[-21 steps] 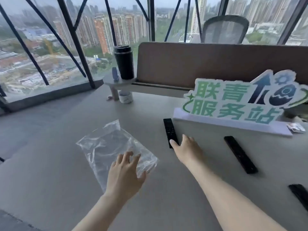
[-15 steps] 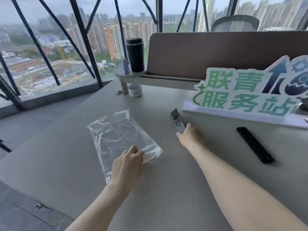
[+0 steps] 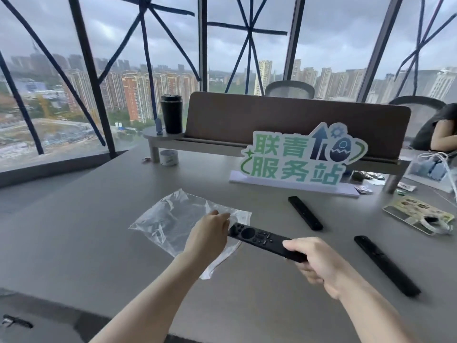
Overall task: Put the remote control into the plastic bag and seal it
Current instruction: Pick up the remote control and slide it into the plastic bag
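Note:
A clear plastic bag (image 3: 170, 219) lies flat on the grey table (image 3: 86, 231). My left hand (image 3: 207, 237) rests on the bag's right edge, fingers pinching the plastic near its opening. My right hand (image 3: 314, 262) grips the rear end of a black remote control (image 3: 259, 237), held above the table with its button face up. The remote's front tip points left and sits right beside my left hand at the bag's edge.
Two more black remotes (image 3: 305, 216) (image 3: 387, 264) lie on the table to the right. A green and white sign (image 3: 299, 159) stands behind them. A black tumbler (image 3: 171, 113) stands on a raised shelf, and a person's arm (image 3: 445, 137) shows at far right.
My right hand has lifted the remote off the table and brought it left to the bag's edge. My left hand shifted to the bag's right edge. The camera tilted up.

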